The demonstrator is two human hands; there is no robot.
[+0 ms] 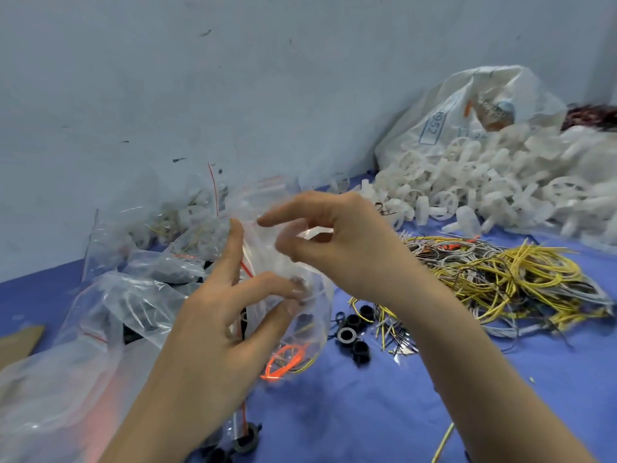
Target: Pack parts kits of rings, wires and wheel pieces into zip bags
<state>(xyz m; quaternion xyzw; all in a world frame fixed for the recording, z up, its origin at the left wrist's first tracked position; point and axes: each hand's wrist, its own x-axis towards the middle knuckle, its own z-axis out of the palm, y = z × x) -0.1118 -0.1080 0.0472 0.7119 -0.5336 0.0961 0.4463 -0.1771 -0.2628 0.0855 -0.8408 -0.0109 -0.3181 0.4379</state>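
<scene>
While it is held up over the blue desk (367, 412), the clear zip bag (265, 253) sits between both hands in the middle of the view. The left hand (227, 329) pinches the bag's side between thumb and curled fingers, its forefinger pointing up along the plastic. The right hand (347, 248) is curled on the bag's upper part, its forefinger stretched out; blur hides exactly how its thumb meets the film. Inside the bag, low down, lie an orange wire loop (283, 360) and some yellow strands.

Just right of the bag, a few black rings (352, 334) lie on the desk, and more show below it at the lower edge. Farther right of the bag spreads a tangle of yellow and grey wires (494, 279). Beyond that, up and right of the bag, white wheel pieces (467, 192) spill from a large plastic sack (467, 101). Left of the bag rests a heap of other clear bags (133, 289), and a scrap of cardboard (20, 339) lies past them.
</scene>
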